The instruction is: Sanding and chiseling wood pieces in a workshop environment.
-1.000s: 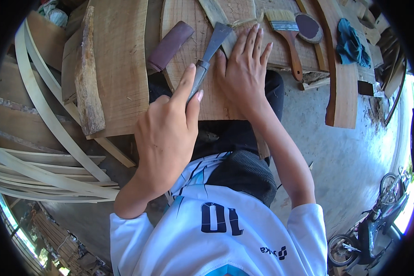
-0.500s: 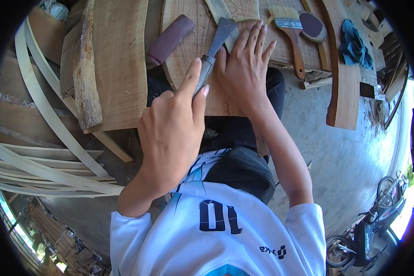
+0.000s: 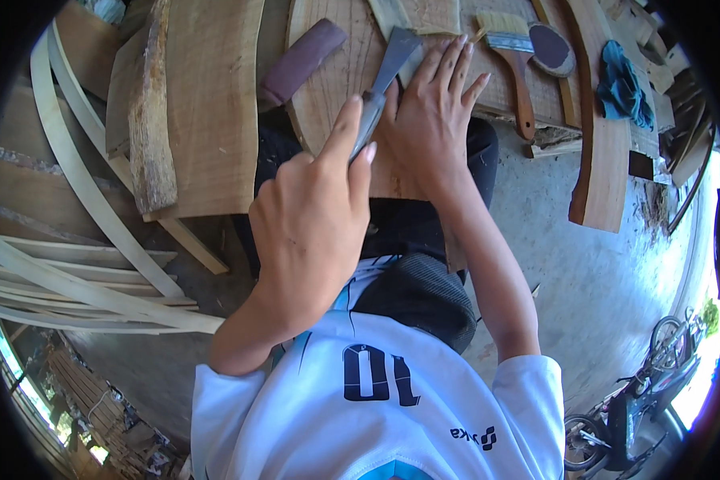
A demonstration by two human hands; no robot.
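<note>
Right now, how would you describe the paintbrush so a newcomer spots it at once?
Start at the wooden boards along the top of the view, then find the right hand resting on them. Just right of its fingers lies the paintbrush, bristles toward the top. Pale bristles and a long orange-brown handle set it apart from the round, dark-faced pad beside it.

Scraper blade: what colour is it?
The scraper blade is dark bluish grey, seen in the head view.
</note>
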